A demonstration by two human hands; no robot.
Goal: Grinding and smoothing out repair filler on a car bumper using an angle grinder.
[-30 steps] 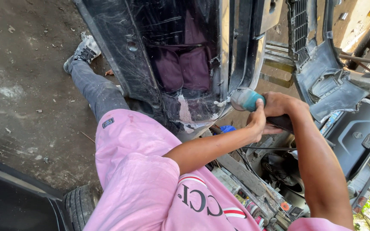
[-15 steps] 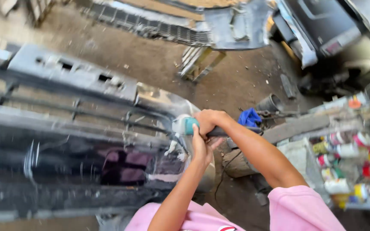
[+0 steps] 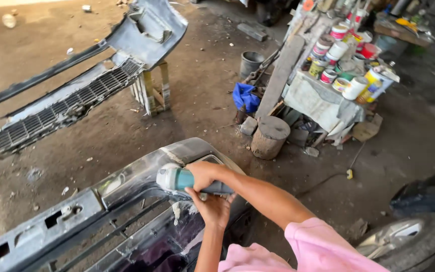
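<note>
Two bumpers are in view on the dirt floor (image 3: 127, 131). At the far left, the grey bumper (image 3: 76, 95) with a grille lies tilted, its right end resting on a small wooden stand (image 3: 152, 93). Nearer to the person, the black bumper (image 3: 101, 201) runs from the lower left corner toward the middle.

On the upper right corner of this black bumper sits the grinder (image 3: 177, 179), with a grey head and a green body. Its head touches the scuffed, pale edge of the bumper. The right hand (image 3: 202, 174) is wrapped fully around the green body from above, fingers closed tight. The left hand (image 3: 212, 206) comes from below, fingers spread and curled up against the rear of the grinder; how firmly it holds I cannot tell.

To the right of the hands, a log stump (image 3: 270, 136) stands on the floor, with a blue cloth (image 3: 245, 95) behind it. Further right, a low table (image 3: 318, 100) carries many paint cans (image 3: 353, 85). A wheel (image 3: 409, 242) shows in the lower right corner.
</note>
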